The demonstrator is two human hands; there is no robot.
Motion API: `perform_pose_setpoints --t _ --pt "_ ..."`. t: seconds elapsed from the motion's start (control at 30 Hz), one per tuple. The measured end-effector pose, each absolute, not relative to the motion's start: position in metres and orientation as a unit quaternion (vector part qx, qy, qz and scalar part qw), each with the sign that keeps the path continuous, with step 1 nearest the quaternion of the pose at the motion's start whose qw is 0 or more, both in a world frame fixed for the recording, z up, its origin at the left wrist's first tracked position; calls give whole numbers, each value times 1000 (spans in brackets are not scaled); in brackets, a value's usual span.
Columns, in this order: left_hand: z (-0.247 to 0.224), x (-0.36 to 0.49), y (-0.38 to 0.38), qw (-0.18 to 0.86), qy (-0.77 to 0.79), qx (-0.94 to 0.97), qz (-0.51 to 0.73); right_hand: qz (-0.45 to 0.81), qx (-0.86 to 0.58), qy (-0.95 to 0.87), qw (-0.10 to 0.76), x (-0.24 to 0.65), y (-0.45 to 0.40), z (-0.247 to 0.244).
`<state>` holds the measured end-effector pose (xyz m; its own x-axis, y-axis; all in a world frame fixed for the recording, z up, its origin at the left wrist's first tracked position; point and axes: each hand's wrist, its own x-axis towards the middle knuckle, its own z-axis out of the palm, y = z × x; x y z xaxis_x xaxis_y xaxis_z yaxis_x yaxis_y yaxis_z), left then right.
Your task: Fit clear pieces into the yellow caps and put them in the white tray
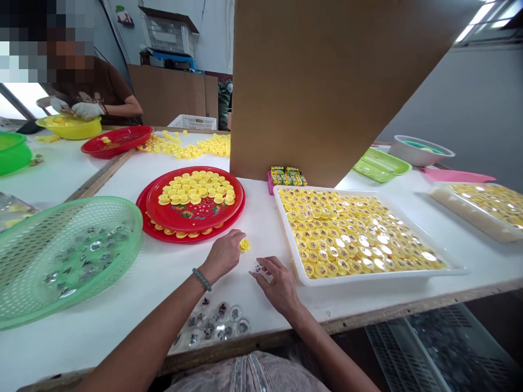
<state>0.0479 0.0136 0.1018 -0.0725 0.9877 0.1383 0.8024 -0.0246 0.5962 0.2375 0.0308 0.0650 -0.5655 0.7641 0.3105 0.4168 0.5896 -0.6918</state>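
My left hand point(224, 255), with a beaded bracelet at the wrist, has its fingers closed on a small yellow plastic cup point(244, 246). Just to the right, my right hand point(279, 284) pinches a clear round cap point(257, 267) with a dark print on it. The two pieces are apart, a little above the white table. Several more clear caps point(222, 328) with dark prints lie by the table's front edge, below my left forearm. Beyond my left hand, yellow cups point(196, 185) sit on a red tray point(200, 219), stacked over another red tray that also holds yellow pieces.
A white tray point(288, 239) of capped yellow pieces stands at right; a second tray point(466, 212) lies farther right. At left is a green basket point(16, 272) with clear caps. A cardboard panel point(310, 92) rises behind. A gloved co-worker point(114, 90) handles pieces over a yellow bowl point(84, 129).
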Motion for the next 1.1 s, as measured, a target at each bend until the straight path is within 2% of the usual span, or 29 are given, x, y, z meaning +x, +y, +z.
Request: perform_pose_setpoints --t 0.13,0.3,0.53,0.7,0.93,1.1 --pt "105 38 29 115 684 714 93 313 -344 -830 308 242 29 60" --pt "100 34 20 122 702 698 72 348 -345 -810 323 242 28 64" --pt "93 47 -18 175 671 704 152 355 -321 -829 290 237 27 70" --pt "84 44 -36 215 666 665 260 320 -292 -866 249 235 33 74" --pt "60 32 -36 314 663 575 362 264 -196 -927 177 210 51 82" --pt "52 36 -33 355 640 545 408 236 -197 -941 141 199 52 77"
